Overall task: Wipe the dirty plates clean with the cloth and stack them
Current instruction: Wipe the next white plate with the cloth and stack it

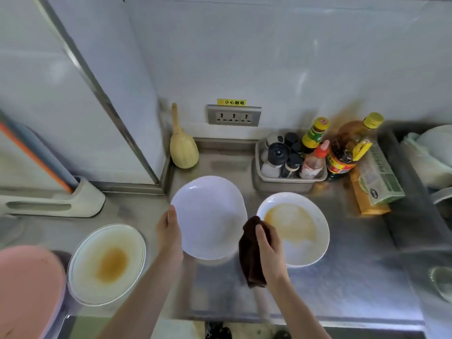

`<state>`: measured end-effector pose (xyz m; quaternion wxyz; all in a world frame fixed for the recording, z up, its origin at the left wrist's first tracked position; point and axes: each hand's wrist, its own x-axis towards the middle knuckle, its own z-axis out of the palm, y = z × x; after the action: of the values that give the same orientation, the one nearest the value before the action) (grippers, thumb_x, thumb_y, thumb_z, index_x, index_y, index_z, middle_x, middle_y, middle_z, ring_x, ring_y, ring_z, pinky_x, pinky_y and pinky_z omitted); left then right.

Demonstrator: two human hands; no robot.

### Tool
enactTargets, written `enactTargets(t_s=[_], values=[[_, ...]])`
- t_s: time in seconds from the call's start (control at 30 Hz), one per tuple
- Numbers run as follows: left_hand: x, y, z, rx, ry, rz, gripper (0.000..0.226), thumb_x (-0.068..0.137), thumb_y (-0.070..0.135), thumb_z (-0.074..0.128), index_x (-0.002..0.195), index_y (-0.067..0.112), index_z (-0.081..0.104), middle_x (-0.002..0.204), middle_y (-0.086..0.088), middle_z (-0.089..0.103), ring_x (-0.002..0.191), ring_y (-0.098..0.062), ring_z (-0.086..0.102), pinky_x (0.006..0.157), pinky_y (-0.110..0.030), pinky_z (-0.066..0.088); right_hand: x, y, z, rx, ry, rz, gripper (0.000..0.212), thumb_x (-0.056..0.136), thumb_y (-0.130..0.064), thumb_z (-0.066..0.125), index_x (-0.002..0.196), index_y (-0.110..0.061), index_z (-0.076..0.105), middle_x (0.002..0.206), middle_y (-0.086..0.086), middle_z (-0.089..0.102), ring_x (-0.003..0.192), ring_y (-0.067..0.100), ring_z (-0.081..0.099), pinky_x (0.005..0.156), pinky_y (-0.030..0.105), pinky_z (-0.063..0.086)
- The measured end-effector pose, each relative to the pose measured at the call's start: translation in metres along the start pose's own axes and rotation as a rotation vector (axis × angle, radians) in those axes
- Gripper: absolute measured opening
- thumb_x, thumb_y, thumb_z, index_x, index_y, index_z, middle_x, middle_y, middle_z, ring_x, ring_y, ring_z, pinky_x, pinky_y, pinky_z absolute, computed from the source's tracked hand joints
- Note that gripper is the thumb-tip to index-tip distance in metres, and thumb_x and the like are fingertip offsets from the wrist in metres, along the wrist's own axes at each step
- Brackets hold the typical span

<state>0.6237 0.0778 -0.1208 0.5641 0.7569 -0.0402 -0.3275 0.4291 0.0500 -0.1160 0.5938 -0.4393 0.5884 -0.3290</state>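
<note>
At centre frame the clean plate [208,216], judged stiff, slick and breakable, is gripped at its left rim by the left hand [169,231], while the soft cloth [250,253] is clenched in the right hand [270,250].

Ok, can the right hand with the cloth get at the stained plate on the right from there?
Probably yes. The right hand grips the dark cloth right at the near-left rim of the stained plate, and nothing lies between them; the condiment tray sits behind it.
</note>
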Motion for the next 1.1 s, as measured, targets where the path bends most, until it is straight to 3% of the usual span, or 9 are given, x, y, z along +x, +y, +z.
enactTargets(t_s=[0.07,0.17,0.23,0.43,0.63,0.73,0.9,1.0,1.1], values=[[0.012,-0.007,-0.003,0.001,0.009,-0.024,0.03,0.096,0.031,0.043,0.079,0.01,0.054,0.074,-0.001,0.051,0.074,-0.02,0.047,0.064,-0.028,0.039,0.003,0.003,-0.002,-0.005,0.027,-0.008,0.019,0.093,-0.017,0.057,0.111,-0.023,0.056,0.101,-0.011,0.064,0.084,-0.012,0.058,0.07,0.006,0.044],[0.029,-0.014,-0.004,-0.022,0.013,-0.063,0.028,0.098,0.031,0.039,0.078,0.017,0.053,0.079,0.001,0.055,0.08,-0.023,0.05,0.071,-0.032,0.042,0.006,0.008,-0.006,-0.016,0.078,-0.026,0.026,0.09,-0.014,0.061,0.112,-0.026,0.055,0.103,-0.012,0.064,0.095,-0.002,0.058,0.079,0.016,0.043],[0.036,-0.015,-0.001,-0.022,-0.006,-0.068,0.027,0.099,0.031,0.036,0.087,0.013,0.053,0.085,-0.003,0.057,0.083,-0.024,0.052,0.072,-0.033,0.043,0.007,0.011,-0.008,-0.002,0.107,-0.025,0.027,0.09,-0.013,0.06,0.113,-0.026,0.056,0.104,-0.011,0.064,0.099,0.002,0.057,0.084,0.023,0.042],[0.05,-0.018,0.024,0.076,-0.029,-0.084,0.034,0.099,0.033,0.031,0.115,0.012,0.052,0.108,-0.008,0.058,0.095,-0.027,0.054,0.093,-0.043,0.047,0.007,0.014,-0.008,0.023,0.162,-0.04,0.026,0.09,-0.015,0.061,0.113,-0.025,0.057,0.105,-0.01,0.064,0.102,0.003,0.057,0.086,0.026,0.041],[0.058,-0.021,0.019,0.485,0.029,0.131,0.033,0.098,0.024,0.035,0.103,0.001,0.058,0.112,-0.016,0.049,0.085,-0.034,0.053,0.083,-0.037,0.043,0.006,0.011,-0.007,0.028,0.188,-0.045,0.024,0.091,-0.016,0.059,0.113,-0.026,0.058,0.105,-0.01,0.065,0.102,0.006,0.058,0.09,0.03,0.043],[0.064,-0.023,0.016,0.626,0.064,0.191,0.031,0.096,0.025,0.039,0.105,0.007,0.063,0.119,-0.015,0.044,0.095,-0.034,0.052,0.087,-0.038,0.041,0.005,0.01,-0.007,0.036,0.195,-0.052,0.025,0.091,-0.016,0.059,0.114,-0.027,0.057,0.106,-0.011,0.065,0.103,0.006,0.058,0.09,0.03,0.043],[0.073,-0.035,0.014,0.707,0.016,0.095,0.033,0.096,0.029,0.039,0.109,0.012,0.064,0.115,-0.015,0.043,0.103,-0.036,0.051,0.092,-0.042,0.043,-0.002,0.014,-0.007,0.04,0.191,-0.045,0.024,0.091,-0.021,0.061,0.113,-0.029,0.057,0.105,-0.014,0.064,0.102,0.0,0.056,0.082,0.02,0.042],[0.074,-0.038,0.015,0.732,-0.025,0.075,0.033,0.095,0.034,0.039,0.109,0.014,0.062,0.11,-0.012,0.041,0.103,-0.037,0.05,0.091,-0.044,0.044,-0.007,0.018,-0.008,0.021,0.194,-0.047,0.033,0.082,-0.036,0.062,0.114,-0.031,0.057,0.106,-0.014,0.065,0.102,0.001,0.057,0.085,0.024,0.043],[0.069,-0.033,0.021,0.853,0.052,0.099,0.045,0.092,0.04,0.048,0.123,0.008,0.049,0.125,-0.022,0.04,0.112,-0.041,0.043,0.095,-0.046,0.037,-0.012,0.02,-0.014,0.023,0.219,-0.033,0.024,0.09,-0.022,0.061,0.114,-0.028,0.057,0.105,-0.012,0.064,0.103,0.002,0.056,0.083,0.023,0.042]])
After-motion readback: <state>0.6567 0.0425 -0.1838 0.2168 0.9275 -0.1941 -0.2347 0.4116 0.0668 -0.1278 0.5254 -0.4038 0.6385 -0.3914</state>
